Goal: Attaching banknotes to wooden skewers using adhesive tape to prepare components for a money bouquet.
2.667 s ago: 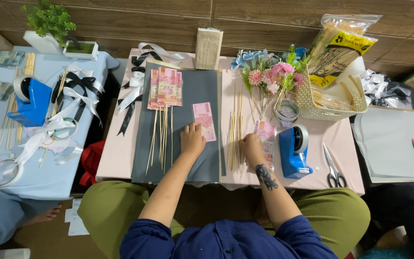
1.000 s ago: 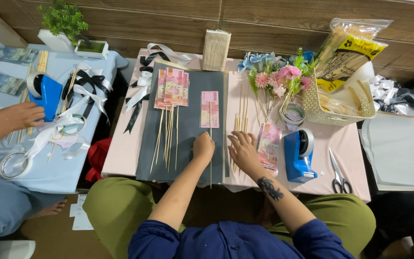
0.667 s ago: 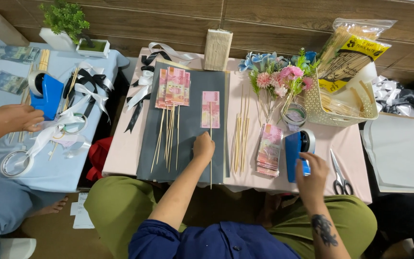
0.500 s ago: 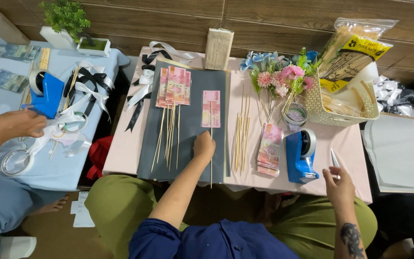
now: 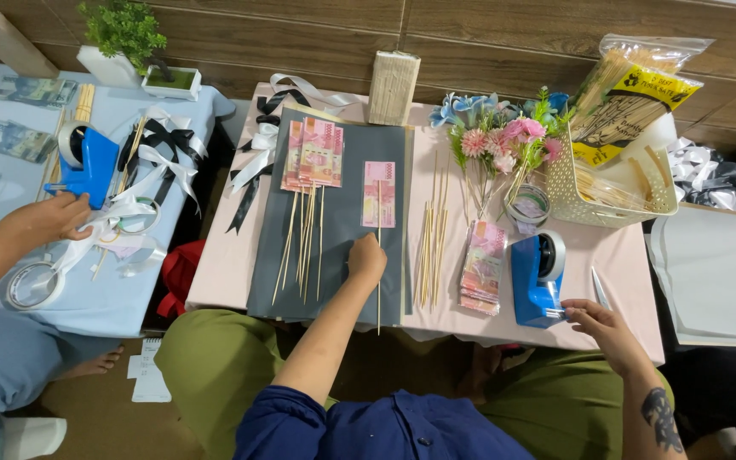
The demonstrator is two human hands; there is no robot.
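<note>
- Head view, the risk first: your left hand [image 5: 366,257] is all that pins the thin wooden skewer [image 5: 378,255] to the dark paper sheet [image 5: 342,221]. Judging from that, if the hand lifts or rolls while you look away to the right, the stick could slide out from under the pink banknote [image 5: 378,194] lying over its upper end, and the two would no longer line up.
- Your right hand [image 5: 600,322] is at the front edge of the blue tape dispenser [image 5: 535,279]. A hard pull there could probably drag the dispenser toward the table edge, or knock the banknote stack [image 5: 483,267] just beside it.
- Left hand: fingers curled down and closed onto the skewer, pressing it flat rather than lifting it.
- Right hand: fingertips drawn together at the dispenser's cutter; you cannot tell whether a strip of tape is actually pinched between them.
- Scissors [image 5: 600,288] lie just beyond that hand, and loose skewers [image 5: 426,255] lie between the sheet and the stack.
- Another person's hand [image 5: 48,223] works at the neighbouring blue-covered table [image 5: 70,298], well apart from yours.
</note>
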